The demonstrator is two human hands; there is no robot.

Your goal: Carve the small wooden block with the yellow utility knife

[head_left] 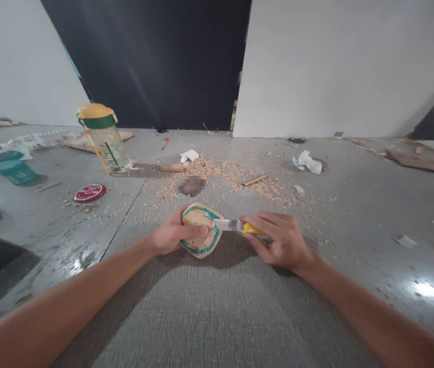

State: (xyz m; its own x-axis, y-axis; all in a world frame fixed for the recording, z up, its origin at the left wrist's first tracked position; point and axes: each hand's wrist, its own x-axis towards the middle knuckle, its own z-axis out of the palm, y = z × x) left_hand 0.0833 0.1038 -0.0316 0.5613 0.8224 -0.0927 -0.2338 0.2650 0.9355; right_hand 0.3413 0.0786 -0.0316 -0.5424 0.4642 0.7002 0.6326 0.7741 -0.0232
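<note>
My left hand (pixel 174 230) holds a small, rounded wooden piece (pixel 202 246), its thumb lying across the face. The pale face carries a teal painted band near its edge and small coloured marks. In my right hand (pixel 278 237) is a yellow-handled utility knife (pixel 234 225), fingers wrapped round the handle. Its blade points left, with the tip at the right part of the wooden piece; whether it cuts in cannot be made out. Just beyond the piece lies a blurred brownish object (pixel 193 186).
Wood shavings (pixel 220 168) are scattered ahead, with a small wooden-handled tool (pixel 255 180) and crumpled tissue (pixel 307 162). To the left stand a yellow-lidded bottle (pixel 105 140), a red round tin (pixel 90 192) and a teal container (pixel 16 171). White and black panels (pixel 155 61) rise behind.
</note>
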